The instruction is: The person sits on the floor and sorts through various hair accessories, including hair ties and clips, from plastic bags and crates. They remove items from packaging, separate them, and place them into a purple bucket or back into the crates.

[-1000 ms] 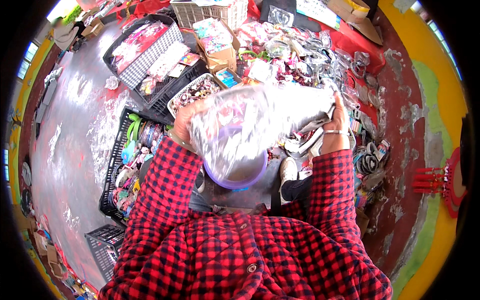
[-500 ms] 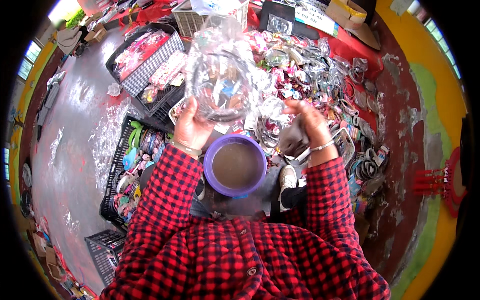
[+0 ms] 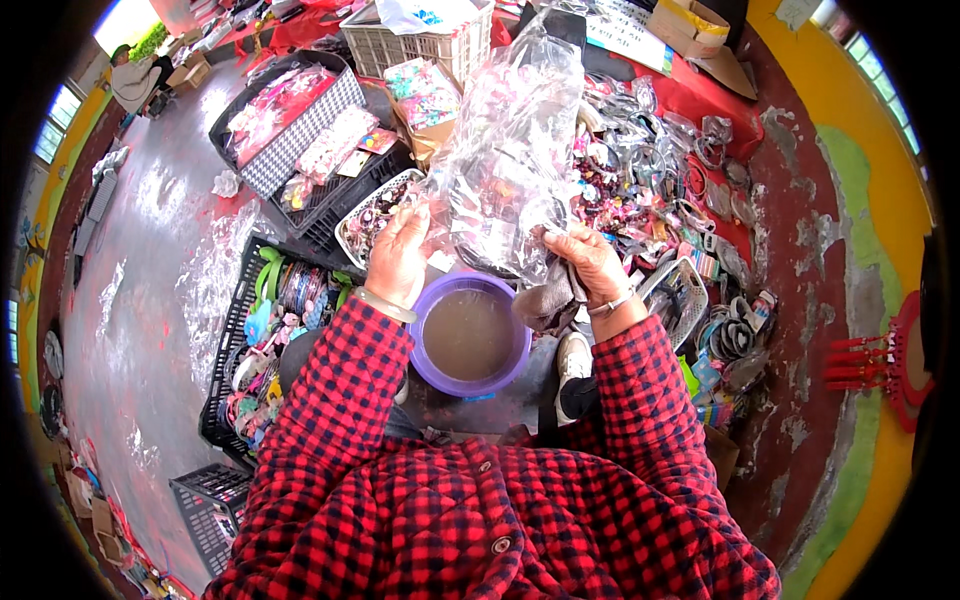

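Observation:
A large clear plastic bag hangs stretched between my hands. Its lower part holds something dark and curved, blurred by the wrinkled film. My left hand pinches the bag's left edge. The fingers of my right hand are closed on its lower right edge, and a grey cloth is tucked in the same hand, hanging below the palm. Just beneath the bag stands a purple basin of murky brownish water, with the cloth by its upper right rim.
Packaged hair accessories lie heaped beyond my right hand. A black crate of headbands stands at the left, near a white basket. Another white basket is at the right. In the far left background a person sits.
The bag has moved right and been spread out. My right hand has come in from the right and now grips its edge; the grey cloth has moved left with it, toward the basin.

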`<state>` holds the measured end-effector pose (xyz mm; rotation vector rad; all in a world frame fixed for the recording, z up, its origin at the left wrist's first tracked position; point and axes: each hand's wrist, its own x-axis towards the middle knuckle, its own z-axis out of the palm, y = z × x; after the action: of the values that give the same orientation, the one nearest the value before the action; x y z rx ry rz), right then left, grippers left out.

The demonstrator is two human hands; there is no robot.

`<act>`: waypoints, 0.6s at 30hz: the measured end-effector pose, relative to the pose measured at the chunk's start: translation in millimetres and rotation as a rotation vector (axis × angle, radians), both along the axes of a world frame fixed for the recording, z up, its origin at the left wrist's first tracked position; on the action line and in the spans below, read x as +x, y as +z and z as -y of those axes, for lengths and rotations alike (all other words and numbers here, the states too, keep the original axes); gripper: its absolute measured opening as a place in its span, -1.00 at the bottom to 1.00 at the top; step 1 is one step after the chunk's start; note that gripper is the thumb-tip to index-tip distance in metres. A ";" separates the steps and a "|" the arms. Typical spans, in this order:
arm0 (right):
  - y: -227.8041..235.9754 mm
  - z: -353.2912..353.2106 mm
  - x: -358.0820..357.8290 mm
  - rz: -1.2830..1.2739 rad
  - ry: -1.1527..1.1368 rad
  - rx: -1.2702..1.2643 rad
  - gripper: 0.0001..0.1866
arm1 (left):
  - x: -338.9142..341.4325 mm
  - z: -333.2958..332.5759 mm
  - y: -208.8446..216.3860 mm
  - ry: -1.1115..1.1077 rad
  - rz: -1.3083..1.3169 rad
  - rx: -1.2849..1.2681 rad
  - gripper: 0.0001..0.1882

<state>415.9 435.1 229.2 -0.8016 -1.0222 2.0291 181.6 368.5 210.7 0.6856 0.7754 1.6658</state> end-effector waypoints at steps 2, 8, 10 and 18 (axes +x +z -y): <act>-1.5 -3.5 1.9 0.072 -0.007 0.037 -0.83 | -6.3 0.5 6.7 0.067 -0.080 -0.067 -0.70; -3.0 -13.4 7.1 0.343 -0.150 0.269 -0.83 | -17.8 0.2 18.5 0.171 -0.409 -0.266 -0.80; -13.6 -17.6 9.7 0.398 -0.191 0.329 -0.80 | -21.9 0.5 15.3 0.014 -0.154 -0.238 -0.79; -20.3 -18.4 9.4 0.229 -0.063 0.106 -0.75 | -13.2 -0.8 26.7 -0.141 0.150 0.109 -0.42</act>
<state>425.3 453.5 209.0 -1.0135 -1.2049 1.8436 168.4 369.3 237.4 0.6673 0.5215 1.6189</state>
